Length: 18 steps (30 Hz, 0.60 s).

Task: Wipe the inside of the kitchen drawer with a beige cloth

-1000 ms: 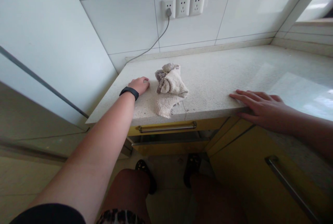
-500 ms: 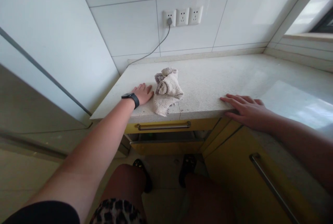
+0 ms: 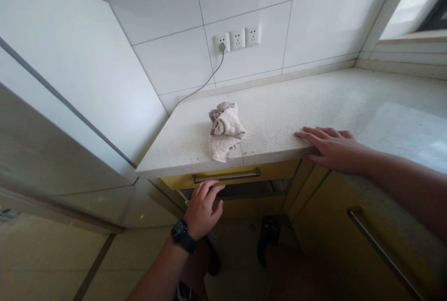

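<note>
Left hand (image 3: 203,210) brought down from desk (image 3: 275,119) to drawers

Half a second ago the left hand was laid on the desk beside the crumpled cloth (image 3: 228,124); now it is held below the desk's front edge, before the drawers. Its fingers are loosely curled and a little apart, with the thumb set away from them, and nothing is gripped. The fingertips are placed right by the metal handle (image 3: 244,174) of the upper drawer (image 3: 277,169), though whether it is touched cannot be told. Beneath, a dark interior is exposed above the yellow front of the lower drawer (image 3: 254,207). On the left wrist a black watch (image 3: 183,236) is worn.

By the right hand (image 3: 328,145), the desk's edge is still covered: the fingers are laid on the top, slightly spread, and the thumb is dropped over the edge. Nothing is held there either.

No shift is seen in the cloth, which is bunched on the desk near the front edge, between a grey cable (image 3: 211,77) behind and the upper drawer below. The cable's plug (image 3: 222,46) is inserted in the leftmost of three wall sockets (image 3: 237,39).
</note>
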Each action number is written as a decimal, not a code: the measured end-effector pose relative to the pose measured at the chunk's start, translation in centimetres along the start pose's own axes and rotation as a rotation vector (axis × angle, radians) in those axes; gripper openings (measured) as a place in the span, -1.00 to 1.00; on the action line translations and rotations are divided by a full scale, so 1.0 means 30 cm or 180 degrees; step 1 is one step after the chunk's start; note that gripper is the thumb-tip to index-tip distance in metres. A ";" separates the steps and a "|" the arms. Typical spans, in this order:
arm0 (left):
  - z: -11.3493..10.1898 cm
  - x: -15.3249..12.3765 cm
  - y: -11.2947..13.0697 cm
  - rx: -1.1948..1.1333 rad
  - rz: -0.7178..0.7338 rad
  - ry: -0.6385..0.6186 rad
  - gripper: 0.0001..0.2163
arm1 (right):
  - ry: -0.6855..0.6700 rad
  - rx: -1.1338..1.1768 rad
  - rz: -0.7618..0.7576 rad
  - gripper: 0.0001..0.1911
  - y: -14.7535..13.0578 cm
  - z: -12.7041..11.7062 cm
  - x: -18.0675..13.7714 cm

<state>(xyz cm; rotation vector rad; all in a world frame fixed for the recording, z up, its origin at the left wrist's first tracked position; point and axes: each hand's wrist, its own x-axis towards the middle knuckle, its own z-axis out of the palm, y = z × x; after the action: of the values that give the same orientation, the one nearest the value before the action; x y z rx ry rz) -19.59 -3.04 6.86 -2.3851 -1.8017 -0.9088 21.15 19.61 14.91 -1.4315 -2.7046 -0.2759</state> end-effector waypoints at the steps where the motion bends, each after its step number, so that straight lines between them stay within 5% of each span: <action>1: 0.025 0.013 -0.004 0.0023 -0.0039 -0.0084 -0.58 | 0.0001 -0.0012 -0.0007 -0.16 0.001 0.001 0.000; 10: 0.126 0.141 -0.059 0.0736 -0.0434 -0.0493 -0.73 | -0.0072 -0.0049 -0.0008 -0.18 -0.012 -0.014 -0.002; 18: 0.118 0.118 -0.012 0.0985 -0.0645 -0.0489 -0.85 | -0.0177 0.0115 0.0051 -0.16 -0.025 -0.035 0.004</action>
<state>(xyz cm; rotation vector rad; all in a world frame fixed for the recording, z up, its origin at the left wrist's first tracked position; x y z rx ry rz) -17.77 1.42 5.42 -2.1619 -2.0897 -0.4232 20.45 19.09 15.86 -1.4720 -2.7253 -0.1881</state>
